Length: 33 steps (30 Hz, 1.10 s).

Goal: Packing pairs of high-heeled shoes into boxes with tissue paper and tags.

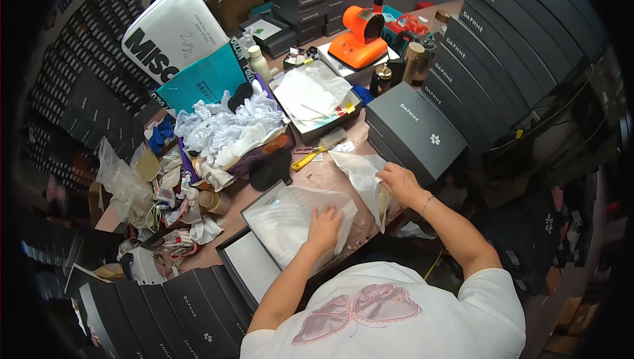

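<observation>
With fingers spread, my left hand (325, 227) lies on a translucent white bag (294, 217) resting partly over a grey shoebox (247, 256). What the bag holds is too veiled to name. My right hand (400, 184) pinches the right side of a second white bag (360, 173), upright at the table's front edge, with something beige showing low in it. Beyond the two bags lie a yellow-handled brush (309, 158) and a dark flat piece (269, 171).
Dark shoeboxes rise in a tall stack (522, 35) at right, with a closed shoebox (416, 131) before it. At left sits a heap of crumpled white cloths (228, 121). Farther back are a box with white sheets (310, 95), an orange device (358, 38) and several bottles.
</observation>
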Motion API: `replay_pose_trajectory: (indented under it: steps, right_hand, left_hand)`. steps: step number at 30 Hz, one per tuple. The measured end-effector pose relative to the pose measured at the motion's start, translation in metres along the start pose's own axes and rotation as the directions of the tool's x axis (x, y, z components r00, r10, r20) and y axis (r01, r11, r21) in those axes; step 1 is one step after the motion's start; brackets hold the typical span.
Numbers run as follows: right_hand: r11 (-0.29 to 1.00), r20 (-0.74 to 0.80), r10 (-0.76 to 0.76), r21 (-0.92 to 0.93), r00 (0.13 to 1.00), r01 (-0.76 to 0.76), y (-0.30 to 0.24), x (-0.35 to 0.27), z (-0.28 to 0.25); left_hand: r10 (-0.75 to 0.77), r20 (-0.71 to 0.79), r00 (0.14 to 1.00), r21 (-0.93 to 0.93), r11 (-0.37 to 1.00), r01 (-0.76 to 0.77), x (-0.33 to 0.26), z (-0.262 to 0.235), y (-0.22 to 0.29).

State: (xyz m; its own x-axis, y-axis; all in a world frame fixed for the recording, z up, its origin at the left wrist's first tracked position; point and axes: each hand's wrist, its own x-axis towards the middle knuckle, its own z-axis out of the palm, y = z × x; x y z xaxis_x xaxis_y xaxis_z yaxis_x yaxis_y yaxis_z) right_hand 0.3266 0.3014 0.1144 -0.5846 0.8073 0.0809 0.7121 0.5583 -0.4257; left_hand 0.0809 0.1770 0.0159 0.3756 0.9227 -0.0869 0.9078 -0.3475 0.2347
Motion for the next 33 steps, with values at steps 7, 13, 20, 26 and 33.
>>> replay_pose_trajectory:
  steps: [7, 13, 20, 26, 33]
  right_hand:
    - [0.862, -0.113, -0.366, 0.333, 0.924, 0.383, -0.101, 0.032, -0.085]
    - [0.445, 0.077, -0.825, 0.699, 0.560, 0.560, -0.241, -0.009, -0.020]
    - [0.402, 0.576, -0.733, 0.796, 0.363, -0.453, -0.229, -0.042, 0.085]
    - [-0.037, 0.819, -0.410, 0.426, 0.402, -0.904, -0.175, -0.023, 0.124]
    - [0.490, 0.563, 0.100, 0.690, 0.820, -0.533, -0.151, 0.009, 0.202]
  left_hand:
    - [-0.312, 0.437, 0.844, -0.766, -0.620, 0.167, 0.003, -0.037, -0.007]
    - [-0.013, 0.222, 0.975, -0.557, -0.822, 0.116, -0.083, -0.015, 0.023]
    - [-0.865, -0.014, 0.502, -0.999, 0.032, 0.027, -0.262, -0.077, -0.014]
    - [-0.806, -0.266, 0.529, -0.704, 0.537, 0.465, -0.251, -0.126, -0.038]
    - [-0.869, 0.218, 0.444, -0.974, -0.226, 0.035, -0.070, 0.033, -0.056]
